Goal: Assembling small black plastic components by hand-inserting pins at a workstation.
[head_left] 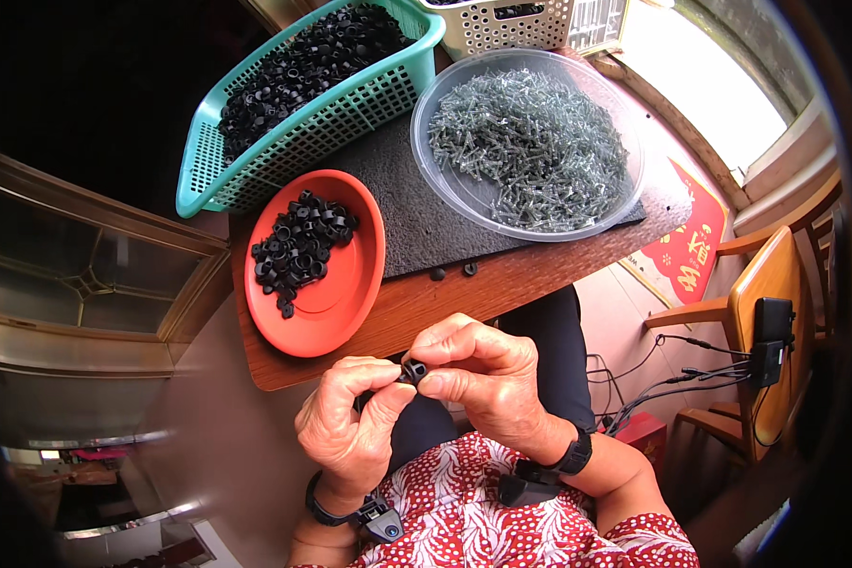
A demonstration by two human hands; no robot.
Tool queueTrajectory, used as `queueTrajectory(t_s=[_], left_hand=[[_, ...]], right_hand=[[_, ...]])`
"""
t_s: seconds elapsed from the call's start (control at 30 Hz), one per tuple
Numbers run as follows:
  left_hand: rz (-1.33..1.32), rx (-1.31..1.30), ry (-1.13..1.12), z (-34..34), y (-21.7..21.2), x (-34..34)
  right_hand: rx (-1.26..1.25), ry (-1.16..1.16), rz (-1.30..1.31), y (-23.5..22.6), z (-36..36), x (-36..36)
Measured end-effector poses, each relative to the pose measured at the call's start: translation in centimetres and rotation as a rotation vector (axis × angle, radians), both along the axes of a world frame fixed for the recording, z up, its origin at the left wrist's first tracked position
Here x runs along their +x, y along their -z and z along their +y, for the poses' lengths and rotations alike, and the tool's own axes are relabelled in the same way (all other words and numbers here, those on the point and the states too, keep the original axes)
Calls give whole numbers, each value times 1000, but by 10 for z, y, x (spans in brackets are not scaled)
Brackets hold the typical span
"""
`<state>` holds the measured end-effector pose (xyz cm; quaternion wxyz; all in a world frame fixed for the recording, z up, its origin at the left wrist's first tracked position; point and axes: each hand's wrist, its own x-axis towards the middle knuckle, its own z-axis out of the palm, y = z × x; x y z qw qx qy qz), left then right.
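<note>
Between my two hands, over my lap just off the table's front edge, is a small black ring-shaped plastic part [413,371]. My left hand [353,417] pinches it from the left with thumb and fingertips. From the right, the thumb and fingers of my right hand [483,374] close on the same part. An orange-red oval dish [348,308] beyond my left hand holds a heap of similar black parts [301,244]. A round clear plastic tub [473,196] at the far right holds many small clear pieces [540,142].
A green plastic basket [293,151] full of black parts stands at the back left, with a beige basket [511,28] behind the tub. Two loose black parts [470,270] lie on the wooden table [417,308]. A chair [767,284] with black boxes and cables stands at right.
</note>
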<state>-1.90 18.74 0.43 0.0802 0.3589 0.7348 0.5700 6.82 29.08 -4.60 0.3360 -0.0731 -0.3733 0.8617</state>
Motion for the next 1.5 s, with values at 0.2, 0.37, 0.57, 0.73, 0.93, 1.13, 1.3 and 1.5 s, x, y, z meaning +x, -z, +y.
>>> queueTrajectory(t_s=[0.2, 0.37, 0.57, 0.73, 0.93, 1.13, 1.3, 1.5], left_hand=[[154, -62, 76, 2, -4, -3], [149, -77, 166, 1, -2, -7], [109, -79, 164, 3, -3, -6], [73, -98, 180, 4, -5, -6], [-75, -84, 172, 8, -6, -6], [-103, -37, 117, 10, -6, -1], [238, -145, 157, 11, -10, -4], [126, -118, 147, 10, -9, -3]], right_hand=[[40, 29, -20, 2, 1, 1], [98, 70, -32, 3, 1, 1], [141, 90, -51, 4, 2, 1], [229, 133, -88, 4, 2, 0], [437, 247, -154, 2, 5, -1], [453, 268, -144, 3, 6, 0], [488, 297, -123, 3, 8, 1], [426, 262, -92, 4, 7, 3]])
